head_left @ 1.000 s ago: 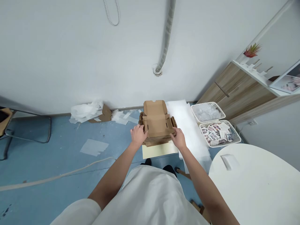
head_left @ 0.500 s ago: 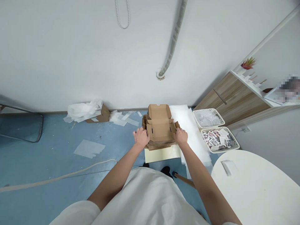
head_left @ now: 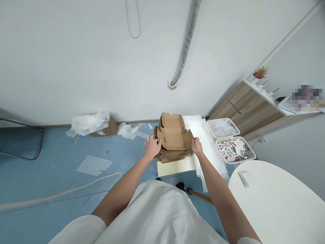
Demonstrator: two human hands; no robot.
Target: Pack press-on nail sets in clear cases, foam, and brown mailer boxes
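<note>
A flattened brown cardboard box (head_left: 174,139) lies on top of a stack of similar cardboard blanks (head_left: 174,156), its lid panel spread toward the wall. My left hand (head_left: 153,148) grips the left side of the box, its fingers curled at the left side flap, which is tilted up. On the opposite side, my right hand (head_left: 197,146) pinches the edge of the right side flap (head_left: 188,139), also tilted up. Some fingertips are hidden behind the cardboard. Beneath the stack is a pale yellow surface (head_left: 172,168).
White foam sheets (head_left: 208,149) lie right of the stack. Two white baskets stand beyond: one with clear plastic (head_left: 223,128), one with printed cards (head_left: 235,149). A round white table (head_left: 279,200) is at right. Paper scraps (head_left: 94,165) and a cable (head_left: 76,189) lie on the floor.
Both side flaps of the top box have come up and inward. My right hand has shifted slightly outward along its flap. The view has tilted a little.
</note>
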